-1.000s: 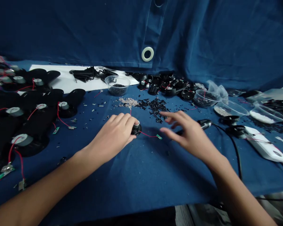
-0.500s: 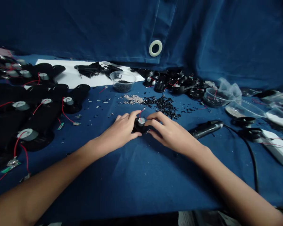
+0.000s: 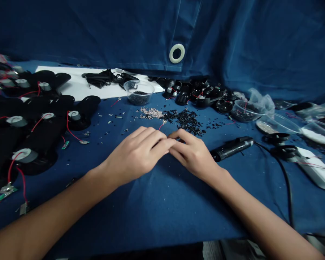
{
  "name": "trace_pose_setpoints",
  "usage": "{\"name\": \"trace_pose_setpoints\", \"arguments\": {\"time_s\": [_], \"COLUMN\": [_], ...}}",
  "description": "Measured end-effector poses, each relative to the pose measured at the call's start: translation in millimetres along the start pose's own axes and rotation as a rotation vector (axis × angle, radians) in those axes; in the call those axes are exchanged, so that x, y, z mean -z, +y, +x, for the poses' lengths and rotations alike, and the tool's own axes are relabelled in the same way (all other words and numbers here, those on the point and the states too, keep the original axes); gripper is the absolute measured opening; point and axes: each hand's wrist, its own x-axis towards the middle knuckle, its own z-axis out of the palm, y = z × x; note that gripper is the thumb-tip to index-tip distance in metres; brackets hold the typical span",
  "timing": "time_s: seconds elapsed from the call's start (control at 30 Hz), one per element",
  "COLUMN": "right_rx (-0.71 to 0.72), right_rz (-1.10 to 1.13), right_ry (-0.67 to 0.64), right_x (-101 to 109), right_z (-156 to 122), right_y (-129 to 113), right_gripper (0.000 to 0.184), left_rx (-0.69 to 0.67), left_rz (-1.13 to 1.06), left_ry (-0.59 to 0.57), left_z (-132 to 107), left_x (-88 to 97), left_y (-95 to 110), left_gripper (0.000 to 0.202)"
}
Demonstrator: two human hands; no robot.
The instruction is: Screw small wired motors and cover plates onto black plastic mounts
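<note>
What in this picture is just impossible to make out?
- Head view: whatever sits between the left hand and the right hand is covered by their fingers. Only a red wire pokes out.
- Head view: the small black bits and silvery bits are too small to identify.
- Head view: the white device is cut off by the right edge.

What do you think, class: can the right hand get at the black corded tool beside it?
Probably yes. The right hand lies close to the black corded tool, with only bare blue cloth between them and nothing on the tool.
</note>
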Motion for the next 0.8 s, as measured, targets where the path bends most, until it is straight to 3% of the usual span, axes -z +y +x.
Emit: {"name": "trace_pose_setpoints", "arguments": {"time_s": [0.17,0.37,0.47,0.6,0.8], "right_rx": [-0.043,-0.141,-0.152,-0.079,-0.176], "right_rz": [0.104,0.23,0.233,0.193,0.32], "right_ry": [0.01,0.081,0.13,0.149,0.269], "right_x": [2.2,-1.8,-3.5,-3.1,-3.0], "right_z": [1.0,-2.4,-3.9,-1.7,2.5], "right_y": [-7.7,-6.2,-2.9,-2.4,-5.8], "right_gripper": [0.018,0.027,0.012,0.012,0.022], "left_rx": [-0.05,0.117,0.191,0.203,0.218], "left_rz": [-0.006,-0.114,-0.156,-0.188,-0.219], "left_ry": [0.036,0.105,0.135,0.114,0.123], "left_z": [-0.1,-1.2,-0.9,-1.0,-1.7], "left_x": [3.0,-2.1,-3.6,-5.1,-6.7], "left_y": [1.0,-1.0,-4.7,-9.4,-10.7], "left_gripper": [0.013,0.009,0.007,0.006,0.004]}}
